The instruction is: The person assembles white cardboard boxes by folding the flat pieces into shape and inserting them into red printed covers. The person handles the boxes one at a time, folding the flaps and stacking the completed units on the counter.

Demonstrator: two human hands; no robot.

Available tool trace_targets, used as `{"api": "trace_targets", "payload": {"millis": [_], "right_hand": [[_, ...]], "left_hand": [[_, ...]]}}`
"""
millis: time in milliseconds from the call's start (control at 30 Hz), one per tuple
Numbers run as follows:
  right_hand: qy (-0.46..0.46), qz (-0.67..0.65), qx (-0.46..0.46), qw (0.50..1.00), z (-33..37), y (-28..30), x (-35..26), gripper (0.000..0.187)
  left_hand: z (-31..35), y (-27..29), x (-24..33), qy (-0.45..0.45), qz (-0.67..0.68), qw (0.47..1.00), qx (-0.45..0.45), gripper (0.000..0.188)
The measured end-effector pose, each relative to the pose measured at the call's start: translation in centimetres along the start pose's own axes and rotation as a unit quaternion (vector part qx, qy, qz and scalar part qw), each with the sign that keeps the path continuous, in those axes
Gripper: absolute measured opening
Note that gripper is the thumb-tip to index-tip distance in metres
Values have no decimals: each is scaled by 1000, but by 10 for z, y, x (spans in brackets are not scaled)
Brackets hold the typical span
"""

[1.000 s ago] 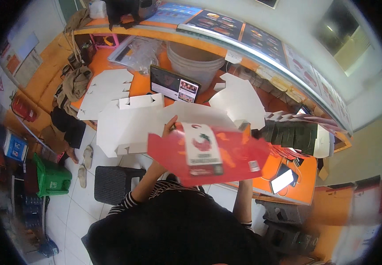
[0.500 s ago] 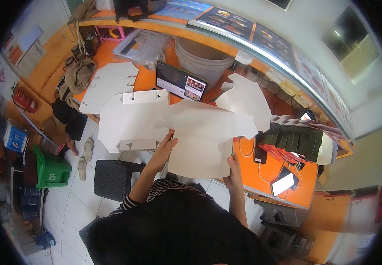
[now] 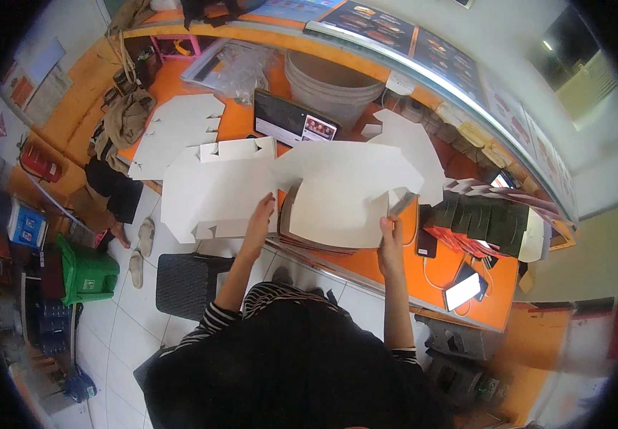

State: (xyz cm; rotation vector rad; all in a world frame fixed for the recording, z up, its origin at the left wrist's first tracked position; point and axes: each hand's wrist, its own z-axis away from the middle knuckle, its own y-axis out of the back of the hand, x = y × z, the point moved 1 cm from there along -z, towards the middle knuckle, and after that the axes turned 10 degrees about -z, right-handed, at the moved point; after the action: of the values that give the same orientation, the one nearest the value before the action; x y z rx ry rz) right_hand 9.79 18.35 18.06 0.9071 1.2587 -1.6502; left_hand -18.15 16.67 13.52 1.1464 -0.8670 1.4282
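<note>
On the orange counter (image 3: 402, 264), just in front of the tablet (image 3: 291, 120), a white flat box blank (image 3: 337, 207) is held: left hand (image 3: 259, 222) spread flat, right hand (image 3: 390, 232) pinching its edge. Folding is best done with the panel pressed flat.

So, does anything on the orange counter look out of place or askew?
Somewhat. The flat white carton blank by the left hand hangs well over the orange counter's front edge, above the floor. The right hand holds another white sheet. Nothing looks spilled or torn.
</note>
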Motion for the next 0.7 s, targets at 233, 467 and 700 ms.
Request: {"api": "trace_targets", "payload": {"millis": [233, 467, 700], "right_hand": [[57, 106, -65, 991, -12, -6, 17, 34], [103, 309, -214, 921, -6, 12, -2, 49], [154, 388, -348, 840, 4, 18, -7, 65]], "left_hand": [[5, -24, 0, -64, -8, 997, -31, 57], [9, -15, 4, -160, -307, 935, -79, 61], [13, -13, 18, -235, -297, 923, -65, 76]]}}
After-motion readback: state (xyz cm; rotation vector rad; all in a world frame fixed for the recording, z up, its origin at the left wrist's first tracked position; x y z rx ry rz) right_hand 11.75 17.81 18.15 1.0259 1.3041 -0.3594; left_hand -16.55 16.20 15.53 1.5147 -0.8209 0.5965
